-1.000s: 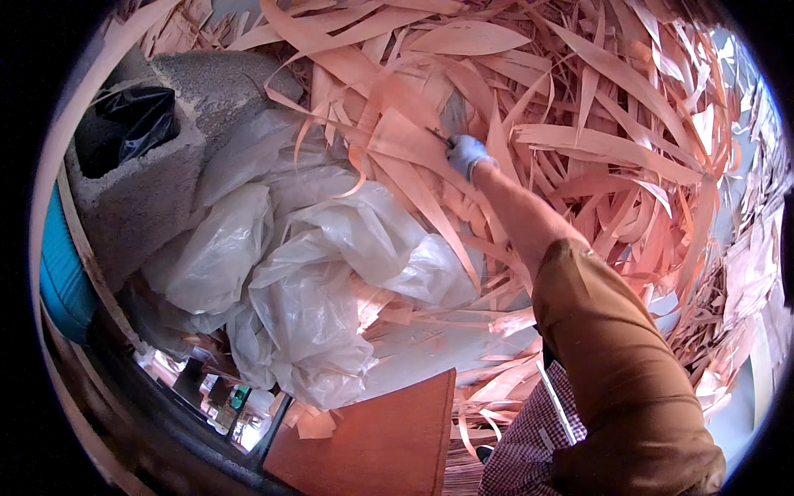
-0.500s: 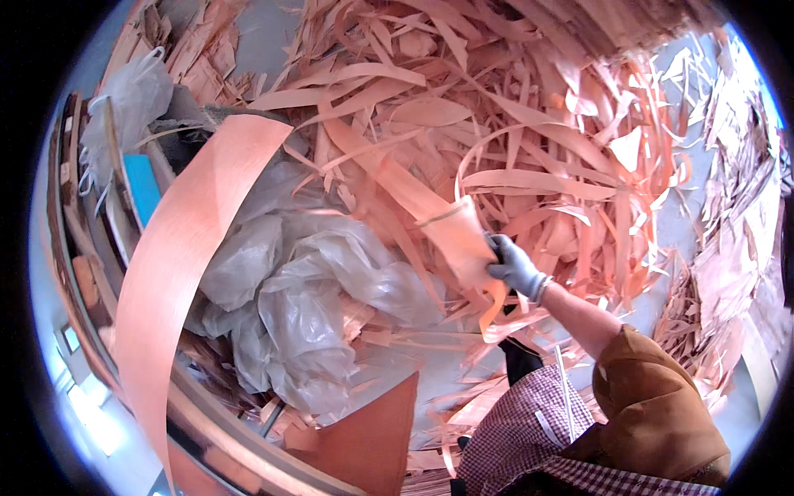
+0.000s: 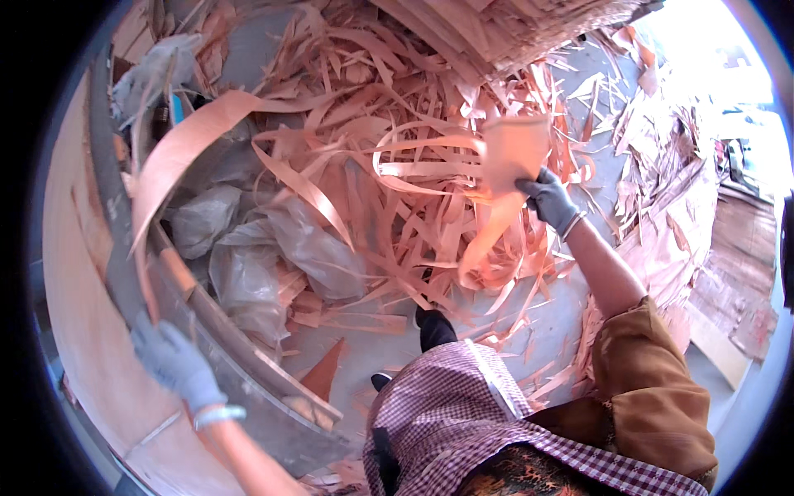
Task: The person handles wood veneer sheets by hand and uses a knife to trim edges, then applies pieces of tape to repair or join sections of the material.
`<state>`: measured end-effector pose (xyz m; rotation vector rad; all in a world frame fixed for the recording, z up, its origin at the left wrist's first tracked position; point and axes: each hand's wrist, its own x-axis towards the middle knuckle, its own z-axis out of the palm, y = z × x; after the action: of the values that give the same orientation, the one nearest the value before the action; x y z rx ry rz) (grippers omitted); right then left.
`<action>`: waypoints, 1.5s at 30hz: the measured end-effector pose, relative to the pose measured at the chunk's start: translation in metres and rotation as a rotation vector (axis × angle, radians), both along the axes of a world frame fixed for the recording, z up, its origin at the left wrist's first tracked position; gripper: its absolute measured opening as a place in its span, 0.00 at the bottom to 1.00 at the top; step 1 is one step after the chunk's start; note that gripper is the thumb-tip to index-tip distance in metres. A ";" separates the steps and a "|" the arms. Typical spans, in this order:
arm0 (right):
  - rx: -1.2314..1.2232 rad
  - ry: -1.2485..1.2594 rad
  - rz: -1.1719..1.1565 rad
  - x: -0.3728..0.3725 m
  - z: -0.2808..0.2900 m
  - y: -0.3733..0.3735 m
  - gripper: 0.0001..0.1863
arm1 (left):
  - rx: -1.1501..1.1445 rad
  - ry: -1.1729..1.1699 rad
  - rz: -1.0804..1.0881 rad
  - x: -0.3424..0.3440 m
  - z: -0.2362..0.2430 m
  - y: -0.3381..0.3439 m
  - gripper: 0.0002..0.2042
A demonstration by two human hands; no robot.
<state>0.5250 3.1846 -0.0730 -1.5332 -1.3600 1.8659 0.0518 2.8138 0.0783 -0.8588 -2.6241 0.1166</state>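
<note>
My right hand (image 3: 549,198), in a grey work glove, is closed on the edge of a broad piece of thin wood veneer (image 3: 517,157), blurred by motion. A curled veneer ribbon (image 3: 490,236) hangs just below it. At the lower left, my gloved left hand (image 3: 174,364) is pinched at the lower end of a long veneer strip (image 3: 186,140). That strip rises from the fingers and arches over toward the scrap heap. Motion softens the left fingertips, and their exact hold is partly hidden.
A tangled heap of veneer offcuts (image 3: 413,182) covers the floor ahead. Crumpled clear plastic (image 3: 248,256) lies left of it. A long bench edge (image 3: 223,347) curves along the left. Stacked veneer sheets (image 3: 504,33) stand at the far side, with more offcuts (image 3: 662,190) at the right.
My left hand has come into view at the lower left. My right hand has moved up and slightly right with its veneer piece. The long strip sits lower and farther, and the view has turned right.
</note>
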 end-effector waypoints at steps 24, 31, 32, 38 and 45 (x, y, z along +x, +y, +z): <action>1.238 -0.600 -0.168 0.333 0.488 -0.269 0.16 | 0.555 -0.218 -0.039 -0.114 0.228 -0.584 0.21; 0.766 -0.798 1.201 0.094 0.221 -0.352 0.12 | 0.514 -0.278 0.143 0.064 0.169 -0.600 0.22; 0.581 -0.847 1.245 0.082 0.196 -0.373 0.15 | 0.511 -0.289 0.144 0.080 0.162 -0.599 0.22; 0.673 -0.660 1.663 -0.052 0.122 -0.523 0.16 | 0.501 -0.333 0.149 0.126 0.124 -0.618 0.23; 0.763 0.388 1.626 -0.213 0.155 -0.786 0.15 | 0.495 -0.280 0.047 0.085 0.143 -0.613 0.25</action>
<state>0.3116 2.3990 0.0817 0.6052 -2.8845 1.5475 0.1372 2.2006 0.2215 -0.6733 -2.7330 -0.6578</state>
